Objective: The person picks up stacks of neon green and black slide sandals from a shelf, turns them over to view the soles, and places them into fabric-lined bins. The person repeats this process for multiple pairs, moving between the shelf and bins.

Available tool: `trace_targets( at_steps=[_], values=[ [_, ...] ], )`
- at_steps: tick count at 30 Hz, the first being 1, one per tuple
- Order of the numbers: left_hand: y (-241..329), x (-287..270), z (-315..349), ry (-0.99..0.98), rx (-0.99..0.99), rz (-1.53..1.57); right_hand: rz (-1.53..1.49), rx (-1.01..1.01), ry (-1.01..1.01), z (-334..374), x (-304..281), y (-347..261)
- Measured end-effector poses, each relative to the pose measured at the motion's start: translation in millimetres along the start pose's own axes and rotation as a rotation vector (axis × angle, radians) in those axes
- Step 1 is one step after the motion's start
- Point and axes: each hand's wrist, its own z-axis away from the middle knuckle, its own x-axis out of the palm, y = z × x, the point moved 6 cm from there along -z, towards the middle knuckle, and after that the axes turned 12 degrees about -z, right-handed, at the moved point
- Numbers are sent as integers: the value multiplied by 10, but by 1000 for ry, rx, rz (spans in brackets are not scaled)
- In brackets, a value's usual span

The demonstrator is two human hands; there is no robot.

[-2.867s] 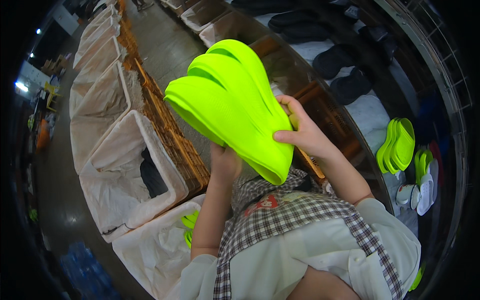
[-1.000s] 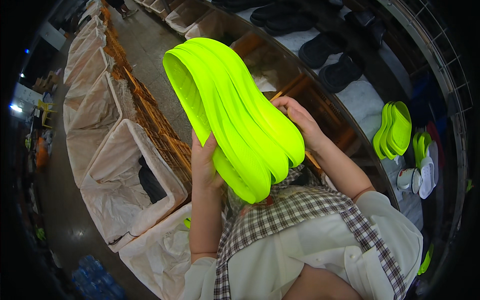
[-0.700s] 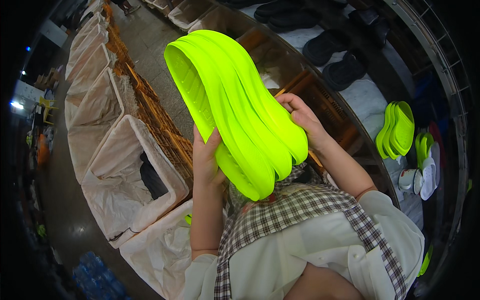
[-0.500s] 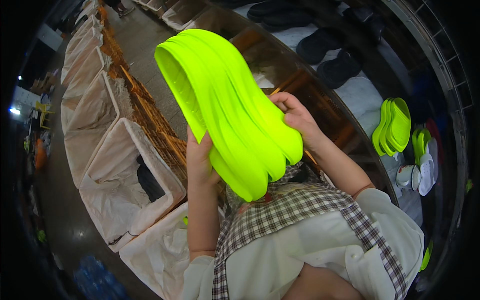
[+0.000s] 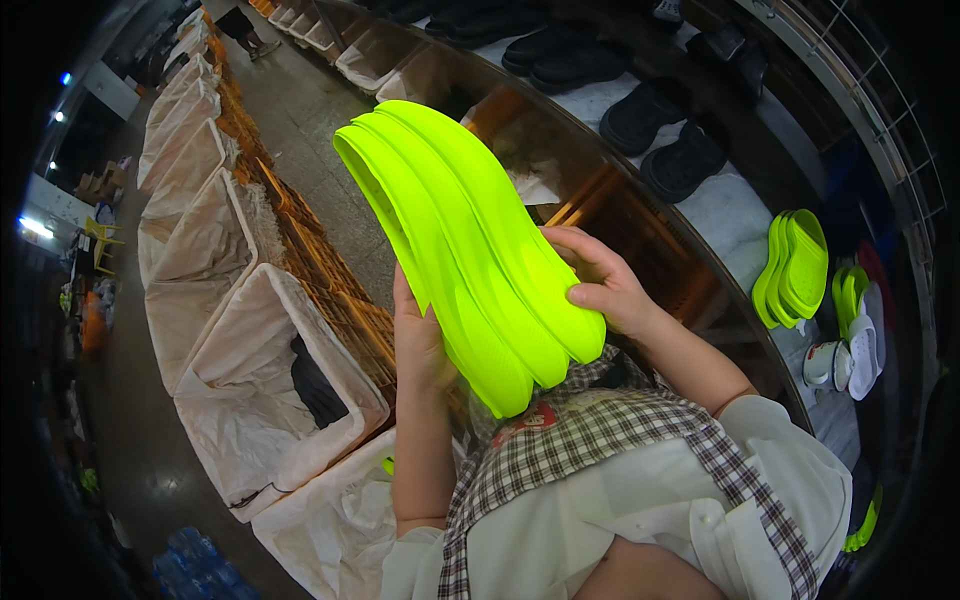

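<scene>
A nested stack of neon yellow-green foam shoe soles [image 5: 470,250] is held up in front of my body, tilted with its upper end leaning to the left. Several ridged side edges face me, and only a narrow strip of the hollow inside shows at the left edge. My left hand [image 5: 422,345] is closed on the stack's lower left side, most of its fingers hidden behind. On the right side, my right hand [image 5: 605,280] grips the edge near the lower end, thumb in front and fingers curled behind.
Cloth-lined baskets [image 5: 205,320] run in a row on the left, the nearest holding something dark [image 5: 318,385]. Along the right, a curved table [image 5: 715,215] carries black footwear [image 5: 685,160], more neon soles [image 5: 800,268], and a white mug [image 5: 825,365]. Another person's legs [image 5: 250,35] show far off.
The stack has turned in my hands, so less of its hollow inside shows and its side edges face me more. Its upper end sits lower. Both hands keep their grip.
</scene>
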Motion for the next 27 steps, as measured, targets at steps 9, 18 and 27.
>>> trace_targets(
  at_steps=[9,18,27],
  values=[
    [-236,-218,-66,59,23,144,390,-39,-62,-60,226,-159],
    [-119,-237,204,-287,74,846,-1246,256,133,-99,20,-34],
    [-205,-237,-25,91,-94,-19,-385,139,95,-64,205,166]
  ],
)
